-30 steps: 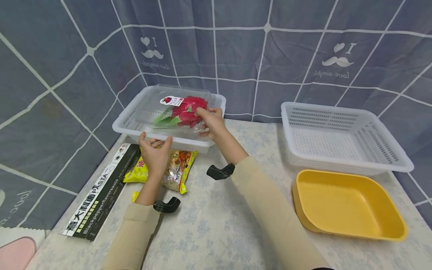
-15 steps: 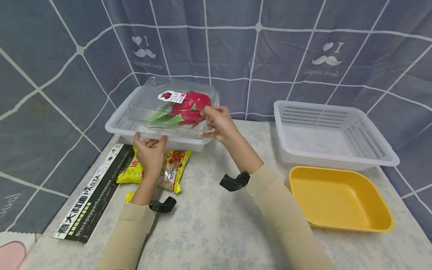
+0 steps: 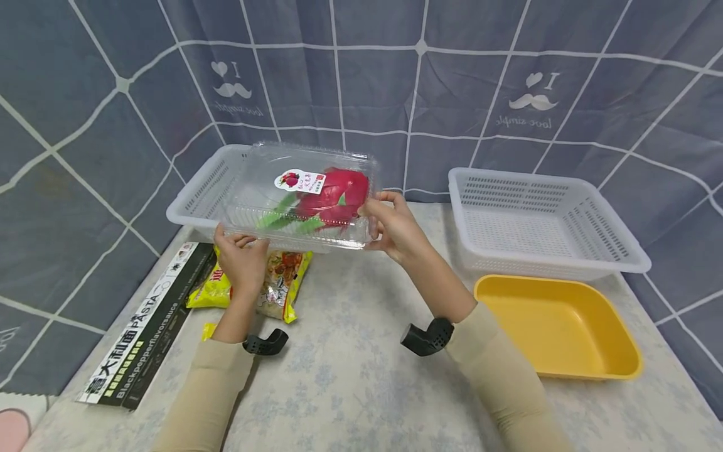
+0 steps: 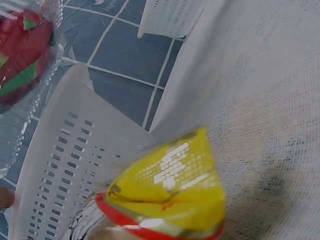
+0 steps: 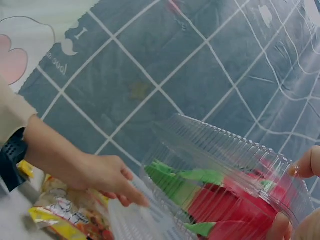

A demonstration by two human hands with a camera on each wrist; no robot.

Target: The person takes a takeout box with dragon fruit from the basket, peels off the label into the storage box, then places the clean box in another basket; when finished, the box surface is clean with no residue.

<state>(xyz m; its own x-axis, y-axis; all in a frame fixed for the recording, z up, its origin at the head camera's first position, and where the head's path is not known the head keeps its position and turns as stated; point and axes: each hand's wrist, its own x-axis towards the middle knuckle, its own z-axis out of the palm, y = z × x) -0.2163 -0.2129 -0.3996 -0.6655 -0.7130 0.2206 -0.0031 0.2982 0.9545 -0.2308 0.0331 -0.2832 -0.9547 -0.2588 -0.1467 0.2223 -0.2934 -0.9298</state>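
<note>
My right hand [image 3: 398, 229] pinches the right end of a clear plastic box [image 3: 243, 201]. Inside the box lies a red dragon fruit [image 3: 339, 191] with green tips, beneath a white label. The box is held tilted above a white slotted basket [image 3: 194, 188] at the back left, covering much of it in the head view. At the basket's front rim, my left hand [image 3: 243, 263] has its thumb and fingers curled against the edge. In the right wrist view, the left hand [image 5: 107, 177] reaches to that basket beside the box.
Yellow noodle packets [image 3: 285, 282] lie below the basket, partly behind my left hand. A long black-and-white pasta box [image 3: 149, 323] lies at the left. Another white basket [image 3: 548, 263] and a yellow tub [image 3: 559, 326] stand at the right. A grid-patterned curtain [image 3: 378, 81] hangs behind.
My right hand has lifted the clear box with the dragon fruit off the basket and drawn it right and toward me. My left hand stays at the basket's rim.
</note>
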